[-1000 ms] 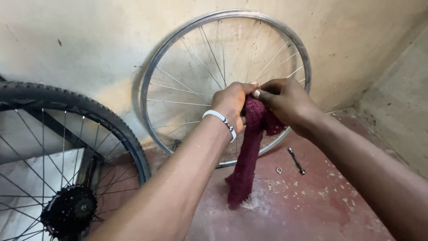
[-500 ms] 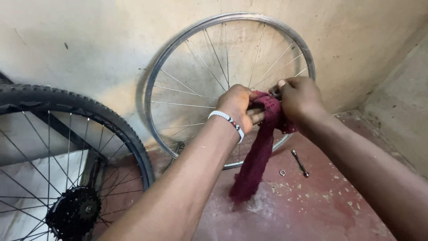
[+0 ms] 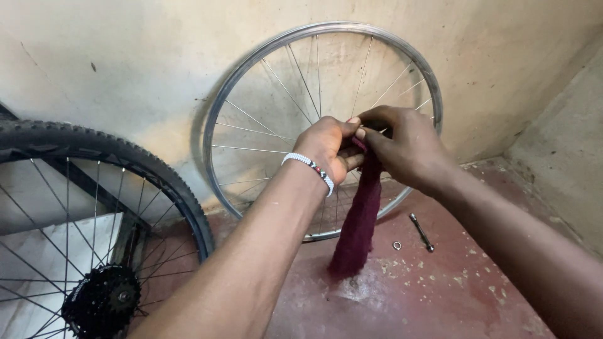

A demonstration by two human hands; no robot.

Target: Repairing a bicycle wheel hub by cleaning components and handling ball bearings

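Note:
My left hand point(image 3: 330, 147) and my right hand point(image 3: 405, 144) meet in front of a bare silver spoked wheel rim point(image 3: 251, 69) that leans upright against the wall. Both hands pinch the top of a dark red cloth point(image 3: 359, 226), which hangs down in a narrow strip and touches the floor at its lower end. A white beaded bracelet point(image 3: 308, 166) circles my left wrist. The wheel's hub is hidden behind my hands.
A second wheel with a black knobby tyre point(image 3: 125, 154) and a black cassette point(image 3: 103, 301) stands at the left. A thin metal axle rod point(image 3: 421, 231) and a small ring point(image 3: 397, 245) lie on the dusty red floor point(image 3: 452, 289). A concrete wall corner rises at the right.
The cloth was bunched between my hands; it is now gathered tighter at the top and hangs straighter and longer. My hands have closed in together.

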